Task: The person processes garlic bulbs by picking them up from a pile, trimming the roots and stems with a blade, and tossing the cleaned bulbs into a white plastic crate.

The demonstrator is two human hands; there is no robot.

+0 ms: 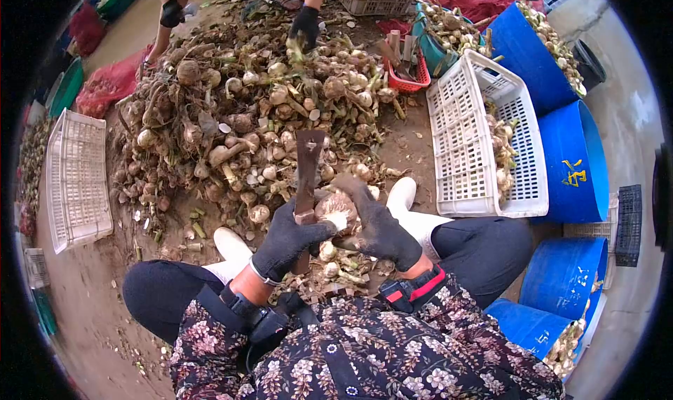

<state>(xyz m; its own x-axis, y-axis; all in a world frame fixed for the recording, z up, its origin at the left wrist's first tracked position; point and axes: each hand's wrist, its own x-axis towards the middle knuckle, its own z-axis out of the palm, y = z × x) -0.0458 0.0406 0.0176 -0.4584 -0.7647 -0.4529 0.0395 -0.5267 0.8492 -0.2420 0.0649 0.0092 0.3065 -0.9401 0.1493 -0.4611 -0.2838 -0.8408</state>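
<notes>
My left hand (284, 242), in a dark glove, is closed around a knife; its rusty, broad blade (309, 163) points away from me. My gloved right hand (385, 228) is wrapped round the right side of a garlic bulb (335, 207). Brown roots show on the bulb, and a pale cut patch faces my left thumb. Close below both hands lie trimmed bulbs (327, 251) and cut stalks between my legs. In front of my boots spreads a large heap of garlic (231, 147) with stems and dirt on it.
Across the heap a person's gloved hand (305, 27) reaches into the garlic. White crates (466, 137) flank me, one at right holding bulbs, another crate (80, 179) at left. Blue barrels (571, 161) line the right side. A red basket (413, 81) sits behind the heap.
</notes>
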